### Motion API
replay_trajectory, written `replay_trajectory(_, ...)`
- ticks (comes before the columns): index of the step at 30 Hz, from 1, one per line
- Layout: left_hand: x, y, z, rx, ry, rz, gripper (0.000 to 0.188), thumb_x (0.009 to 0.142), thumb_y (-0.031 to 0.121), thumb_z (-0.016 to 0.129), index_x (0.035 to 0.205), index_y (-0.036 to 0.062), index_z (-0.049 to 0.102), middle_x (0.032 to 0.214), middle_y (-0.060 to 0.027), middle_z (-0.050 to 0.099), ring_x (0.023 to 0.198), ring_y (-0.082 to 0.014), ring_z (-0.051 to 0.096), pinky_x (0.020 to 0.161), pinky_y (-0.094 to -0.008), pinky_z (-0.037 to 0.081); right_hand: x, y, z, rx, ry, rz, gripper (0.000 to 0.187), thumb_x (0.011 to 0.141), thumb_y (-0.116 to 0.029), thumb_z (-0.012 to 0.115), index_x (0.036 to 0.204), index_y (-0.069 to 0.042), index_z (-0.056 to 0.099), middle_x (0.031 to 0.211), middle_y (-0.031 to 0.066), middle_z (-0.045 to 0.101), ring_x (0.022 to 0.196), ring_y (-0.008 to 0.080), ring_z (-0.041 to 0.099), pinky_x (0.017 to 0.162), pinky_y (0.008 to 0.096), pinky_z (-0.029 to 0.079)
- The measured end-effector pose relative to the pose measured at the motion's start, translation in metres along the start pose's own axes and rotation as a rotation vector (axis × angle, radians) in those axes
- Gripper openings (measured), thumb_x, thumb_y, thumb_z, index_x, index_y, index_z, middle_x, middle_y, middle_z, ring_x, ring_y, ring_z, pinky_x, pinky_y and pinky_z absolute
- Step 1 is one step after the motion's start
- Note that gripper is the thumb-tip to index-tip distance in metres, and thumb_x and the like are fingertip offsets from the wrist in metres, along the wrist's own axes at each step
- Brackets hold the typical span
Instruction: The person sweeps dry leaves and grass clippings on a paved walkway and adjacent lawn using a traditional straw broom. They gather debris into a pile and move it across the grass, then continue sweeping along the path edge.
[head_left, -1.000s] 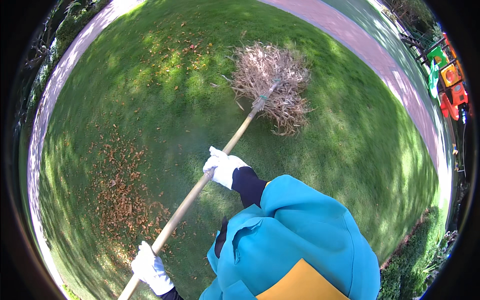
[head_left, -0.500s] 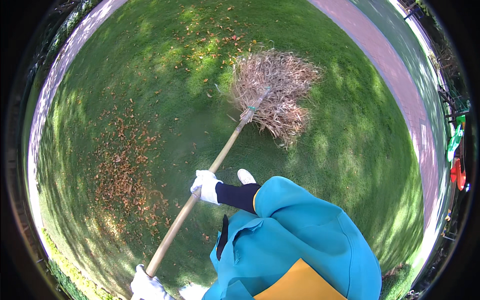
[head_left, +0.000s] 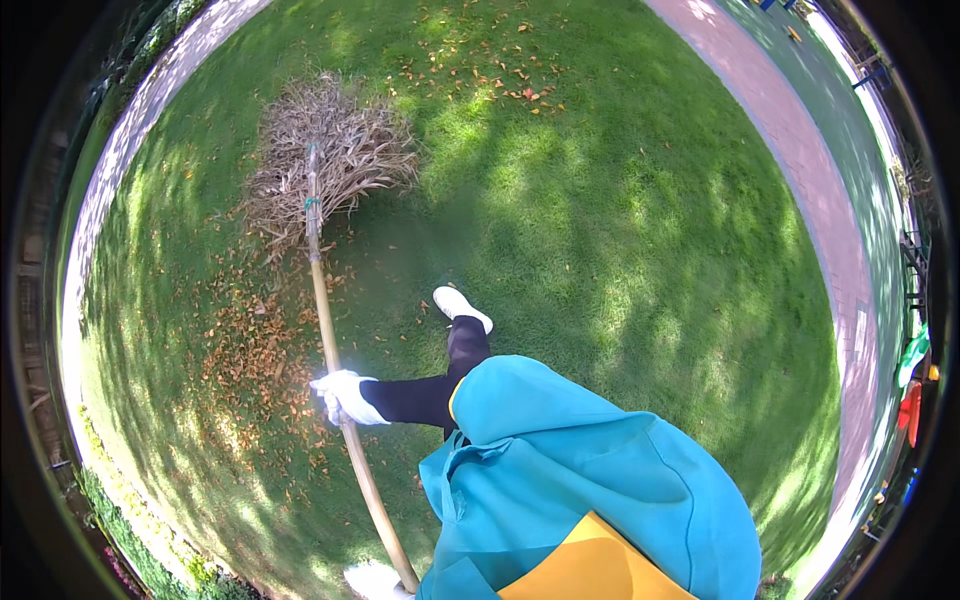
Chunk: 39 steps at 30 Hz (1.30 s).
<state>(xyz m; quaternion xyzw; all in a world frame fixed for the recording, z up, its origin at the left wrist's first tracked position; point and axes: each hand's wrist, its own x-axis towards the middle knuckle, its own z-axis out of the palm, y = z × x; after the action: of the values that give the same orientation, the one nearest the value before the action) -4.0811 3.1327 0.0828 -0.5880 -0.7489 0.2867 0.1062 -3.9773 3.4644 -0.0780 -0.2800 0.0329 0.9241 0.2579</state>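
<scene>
A long besom broom (head_left: 335, 150) with a bushy head of dry, pale brown twigs lies across the grass at the upper left. Green ties bind the head to a light bamboo-like handle. My right hand (head_left: 345, 397), in a white glove, is closed around the middle of this handle. The handle's near end runs to the bottom edge beside my teal garment. A sliver of white shows there, and my left hand's fingers are hidden. Under and left of the handle, brown fallen leaves (head_left: 255, 345) form a loose patch.
Scattered leaves (head_left: 530, 95) dot the lawn (head_left: 640, 230) farther ahead. My white shoe (head_left: 463, 308) stands on the grass. A pinkish paved path (head_left: 800, 150) curves along the right, a pale path (head_left: 130, 120) along the left. Red and green objects (head_left: 910, 410) stand at the far right.
The broom head has swung left, from ahead of me to beyond the leaf patch. My right hand has moved left and nearer; my left hand has shifted right, mostly out of sight.
</scene>
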Motion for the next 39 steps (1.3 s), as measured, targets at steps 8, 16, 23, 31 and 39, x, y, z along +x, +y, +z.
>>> replay_trajectory(8,0.148,0.016,-0.061,-0.198,-0.057,-0.075,0.016,0.074,0.027,0.063,0.084,0.0137,0.063,0.069,-0.0077,0.061,0.062,-0.0283,0.059,0.059,-0.0411,0.047,0.045,-0.135,-0.002,0.148,0.133,-0.097,0.025,0.091,-0.025,0.057,0.073,-0.011,0.046,0.041,0.0016,0.039,0.032,0.0174,0.042,0.034,0.0323,0.040)
replay_trajectory(16,0.408,0.005,-0.119,-0.152,0.296,0.256,0.023,0.069,0.010,0.067,0.090,0.0112,0.057,0.064,-0.0087,0.058,0.060,-0.0283,0.062,0.054,-0.0418,0.047,0.027,-0.260,-0.046,0.777,0.107,-0.449,0.032,0.091,-0.027,0.054,0.065,-0.018,0.038,0.042,-0.0040,0.030,0.035,0.0143,0.035,0.038,0.0362,0.034)
replay_trajectory(23,0.535,0.121,-0.227,0.181,0.788,0.771,0.019,0.084,0.010,0.054,0.103,0.0084,0.058,0.065,0.0001,0.050,0.058,-0.0142,0.052,0.058,-0.0310,0.040,-0.048,-0.329,-0.164,0.477,0.254,-0.840,0.041,0.092,-0.035,0.043,0.056,-0.018,0.033,0.047,0.0021,0.033,0.041,0.0203,0.038,0.039,0.0333,0.030)
replay_trajectory(31,0.463,0.023,-0.187,-0.080,0.264,0.248,0.024,0.067,0.011,0.069,0.086,0.0106,0.055,0.065,-0.0042,0.055,0.058,-0.0237,0.056,0.060,-0.0369,0.041,0.066,-0.303,-0.090,0.674,0.291,-0.284,0.028,0.091,-0.027,0.044,0.068,-0.013,0.038,0.052,0.0060,0.040,0.048,0.0234,0.044,0.047,0.0436,0.038)
replay_trajectory(39,0.267,0.074,-0.194,-0.101,-0.104,-0.439,0.029,0.072,0.032,0.065,0.094,0.0146,0.061,0.074,-0.0099,0.064,0.067,-0.0288,0.062,0.061,-0.0412,0.047,0.105,-0.261,-0.015,0.167,0.316,0.141,0.028,0.087,-0.012,0.044,0.060,-0.014,0.036,0.042,0.0010,0.034,0.036,0.0204,0.038,0.043,0.0398,0.041)
